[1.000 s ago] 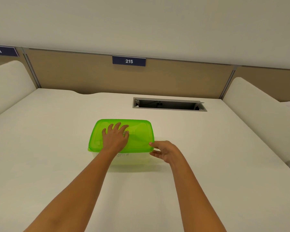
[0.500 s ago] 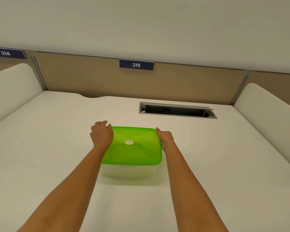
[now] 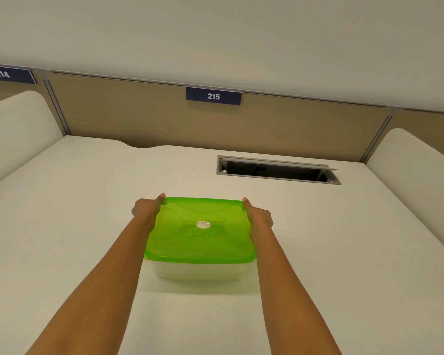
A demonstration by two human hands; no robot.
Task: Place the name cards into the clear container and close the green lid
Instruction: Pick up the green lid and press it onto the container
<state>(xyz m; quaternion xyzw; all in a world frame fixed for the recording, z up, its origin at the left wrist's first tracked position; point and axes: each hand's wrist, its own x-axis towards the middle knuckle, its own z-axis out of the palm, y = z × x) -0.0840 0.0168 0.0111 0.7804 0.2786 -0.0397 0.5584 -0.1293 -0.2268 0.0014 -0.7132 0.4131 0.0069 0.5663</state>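
Observation:
The clear container (image 3: 198, 271) stands on the white desk in front of me, with the green lid (image 3: 199, 234) lying flat on top of it. A small round sticker sits in the lid's middle. My left hand (image 3: 146, 210) grips the container's far left corner, thumb on the lid's edge. My right hand (image 3: 258, 217) grips the far right corner the same way. The name cards are not visible; the lid and the cloudy wall hide the inside.
An open cable slot (image 3: 277, 170) is cut into the desk behind the container at the right. Tan partition panels with number plates 214 (image 3: 8, 74) and 215 (image 3: 213, 96) stand at the back. White curved dividers rise on both sides.
My left hand has slid off the lid's top to the far left corner. My right hand has moved from the near right edge to the far right corner. Both now grip the container.

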